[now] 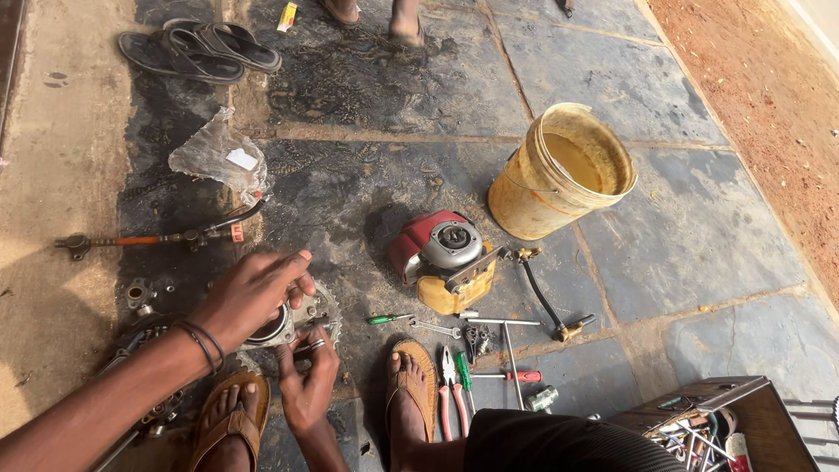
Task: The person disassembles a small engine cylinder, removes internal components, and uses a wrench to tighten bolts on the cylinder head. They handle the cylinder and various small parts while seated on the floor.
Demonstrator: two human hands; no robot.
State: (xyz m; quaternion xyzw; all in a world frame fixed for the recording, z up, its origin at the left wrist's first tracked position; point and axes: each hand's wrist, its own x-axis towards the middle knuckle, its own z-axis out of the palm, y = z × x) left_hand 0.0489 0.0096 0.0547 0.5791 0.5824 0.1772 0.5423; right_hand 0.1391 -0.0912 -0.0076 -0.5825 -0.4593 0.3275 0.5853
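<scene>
A round metal engine part (284,325) is clasped from above by the left hand (253,293) and gripped below by the right hand (308,371), so it could be dropped onto the stone floor (367,87) if oily fingers slipped.

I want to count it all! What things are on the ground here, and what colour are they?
Bucket: one, yellow, upper right.
Small engine: one, red, grey and yellow, centre.
Flip-flops: a pair, dark, top left.
Plastic bag: one, clear, left.
Long rod: one, orange and metal, left.
Pliers: one, red handles, bottom centre.
Screwdrivers: red, green handles, bottom centre.
Toolbox: one, dark, bottom right.
Round metal part: one, grey, under the hands.
Left hand: on top of it.
Right hand: at its lower edge.
</scene>
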